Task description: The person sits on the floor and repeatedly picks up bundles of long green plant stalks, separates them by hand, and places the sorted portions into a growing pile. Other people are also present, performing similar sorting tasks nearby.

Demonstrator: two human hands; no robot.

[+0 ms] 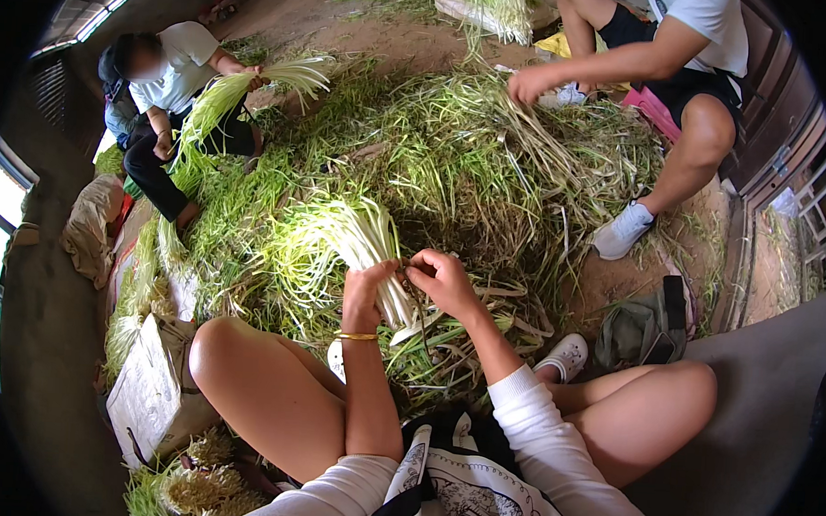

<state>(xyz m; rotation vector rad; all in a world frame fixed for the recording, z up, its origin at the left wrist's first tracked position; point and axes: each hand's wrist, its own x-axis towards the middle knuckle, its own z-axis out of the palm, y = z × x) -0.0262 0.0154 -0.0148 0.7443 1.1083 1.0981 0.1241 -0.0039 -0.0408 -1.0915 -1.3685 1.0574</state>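
Observation:
A thick bundle of pale garlic chives or similar leafy stalks (358, 237) lies across my left hand (368, 291), whose fingers are wrapped round its lower stems. The green-yellow leaves fan out to the upper left, and the white stem ends point down to the right. At the bundle's right side, my right hand (443, 280) pinches a thin brown strand (420, 314) between thumb and fingers; the strand hangs down past the stem ends. Where the strand runs behind the bundle is hidden.
Loose green and dry stalks (453, 162) cover the floor ahead. One person (185, 57) at left holds a bunch; another person (690, 48) sits at right, a hand over the stalks. A white box (147, 391), chive bunches (205, 485) and a grey-green bag (637, 326) flank me.

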